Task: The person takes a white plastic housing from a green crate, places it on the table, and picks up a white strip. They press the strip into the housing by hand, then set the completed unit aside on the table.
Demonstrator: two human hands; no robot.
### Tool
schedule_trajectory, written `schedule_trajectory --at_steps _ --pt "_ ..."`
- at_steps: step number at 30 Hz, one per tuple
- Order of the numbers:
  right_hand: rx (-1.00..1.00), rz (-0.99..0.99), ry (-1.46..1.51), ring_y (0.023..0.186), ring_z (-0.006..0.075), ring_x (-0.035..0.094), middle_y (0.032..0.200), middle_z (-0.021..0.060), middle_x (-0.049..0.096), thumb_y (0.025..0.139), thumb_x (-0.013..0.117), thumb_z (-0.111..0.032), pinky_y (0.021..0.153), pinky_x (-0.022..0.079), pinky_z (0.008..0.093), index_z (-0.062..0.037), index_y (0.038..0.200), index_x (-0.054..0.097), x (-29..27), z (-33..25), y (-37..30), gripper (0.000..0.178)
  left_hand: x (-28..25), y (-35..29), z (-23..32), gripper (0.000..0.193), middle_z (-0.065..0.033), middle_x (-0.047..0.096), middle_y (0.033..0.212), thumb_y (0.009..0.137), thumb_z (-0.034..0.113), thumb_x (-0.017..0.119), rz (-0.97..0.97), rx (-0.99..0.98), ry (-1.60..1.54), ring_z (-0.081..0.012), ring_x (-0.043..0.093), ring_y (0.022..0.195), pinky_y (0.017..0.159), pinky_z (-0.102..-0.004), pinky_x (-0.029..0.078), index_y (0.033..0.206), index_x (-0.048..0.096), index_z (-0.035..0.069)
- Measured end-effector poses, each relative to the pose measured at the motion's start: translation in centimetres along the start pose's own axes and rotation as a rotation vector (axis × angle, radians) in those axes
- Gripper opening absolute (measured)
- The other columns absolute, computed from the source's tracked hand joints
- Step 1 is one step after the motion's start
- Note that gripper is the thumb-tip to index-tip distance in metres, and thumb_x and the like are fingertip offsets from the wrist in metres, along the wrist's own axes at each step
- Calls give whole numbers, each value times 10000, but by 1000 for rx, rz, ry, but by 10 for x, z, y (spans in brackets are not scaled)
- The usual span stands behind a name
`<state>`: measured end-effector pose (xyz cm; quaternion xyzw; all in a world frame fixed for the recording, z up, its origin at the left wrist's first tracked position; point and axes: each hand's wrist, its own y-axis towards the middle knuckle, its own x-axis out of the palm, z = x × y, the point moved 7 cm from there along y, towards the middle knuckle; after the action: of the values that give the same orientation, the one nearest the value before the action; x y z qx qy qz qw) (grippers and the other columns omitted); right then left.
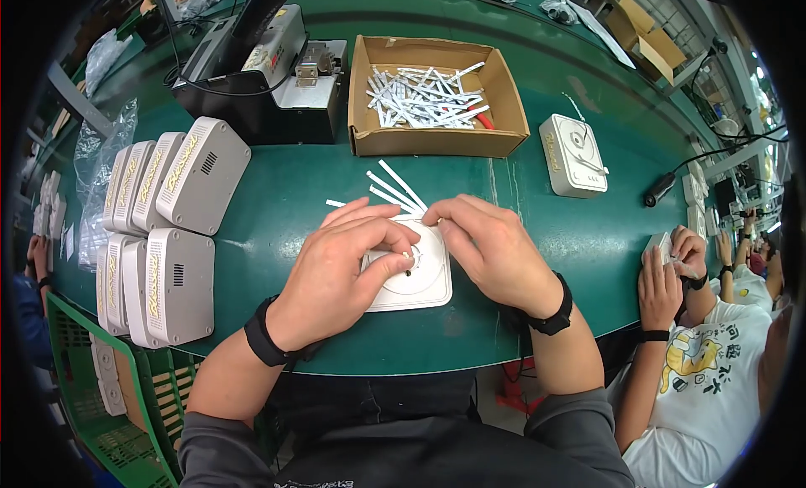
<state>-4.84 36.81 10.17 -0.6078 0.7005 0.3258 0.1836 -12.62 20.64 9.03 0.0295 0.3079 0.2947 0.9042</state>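
In front of me on the green bench lies a white square device [420, 297] with rounded corners and a round turntable-like disc on top. My left hand [346, 257] arches over its left side, thumb and forefinger pinched near the disc's centre. A tiny pale bit shows at those fingertips, too small to name. At the far right corner of the device, my right hand [495, 249] has its thumb and forefinger brought together; what is between them is hidden. Several thin white strips [393, 188] fan out just beyond the device, their near ends close to my right fingertips.
A cardboard box [437, 144] of white strips stands behind, beside a black machine [285, 119]. Similar devices [201, 177] stand on edge at left, above a green crate [92, 404]. Another device [575, 156] lies at right, near a co-worker's hands [672, 274].
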Motion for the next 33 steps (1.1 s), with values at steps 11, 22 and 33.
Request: schedule_trajectory --at_steps 11,22,33 --pt "80 70 187 741 125 712 886 96 736 995 680 -19 686 571 282 21 1084 724 -9 2 -2 107 0 0 10 132 -39 767 1102 837 107 873 72 78 84 -308 674 1249 1194 -538 402 902 763 73" --pt "185 -88 153 727 157 675 899 96 724 1012 655 -51 686 544 305 15 1133 751 -12 -5 1 168 2 -2 12 95 -24 748 1111 883 113 829 41 101 153 -293 650 1261 1202 -538 382 975 818 89" --pt "-84 -32 79 719 272 658 880 97 716 959 703 -39 679 526 344 -2 1061 780 -10 -6 -6 133 6 -3 13 92 -33 714 1126 928 145 774 16 91 190 -281 621 1272 1213 -555 366 998 806 95"
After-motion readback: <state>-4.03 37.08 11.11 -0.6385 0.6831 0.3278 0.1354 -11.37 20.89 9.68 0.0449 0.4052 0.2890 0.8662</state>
